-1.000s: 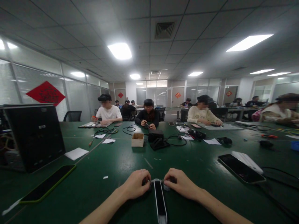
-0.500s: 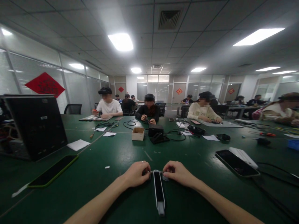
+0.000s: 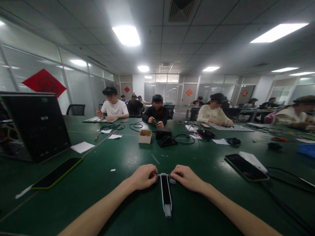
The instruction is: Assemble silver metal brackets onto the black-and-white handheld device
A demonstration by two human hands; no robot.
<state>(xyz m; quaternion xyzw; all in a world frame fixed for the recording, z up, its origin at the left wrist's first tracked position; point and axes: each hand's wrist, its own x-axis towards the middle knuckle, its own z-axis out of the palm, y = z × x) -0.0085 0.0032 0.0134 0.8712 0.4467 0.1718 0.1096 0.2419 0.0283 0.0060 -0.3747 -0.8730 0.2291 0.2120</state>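
A long, narrow black device with a silver frame point(image 3: 166, 194) lies on the green table point(image 3: 118, 196), pointing toward me. My left hand point(image 3: 143, 177) is curled at the left side of its far end, fingers pinched on the frame there. My right hand point(image 3: 185, 177) is curled at the right side of the same end, fingers closed against it. A ring shows on my left hand. What the fingertips touch under the hands is hidden.
A phone in a green case point(image 3: 57, 172) lies at left beside a dark laptop lid point(image 3: 36, 126). Another phone point(image 3: 246, 167) and a cable lie at right. A small cardboard box point(image 3: 145, 136) and black gear sit mid-table. Several people work across the table.
The view has tilted up, so hands and device sit higher in frame and more of the device's near end shows. Both hands keep the same grip at its far end.
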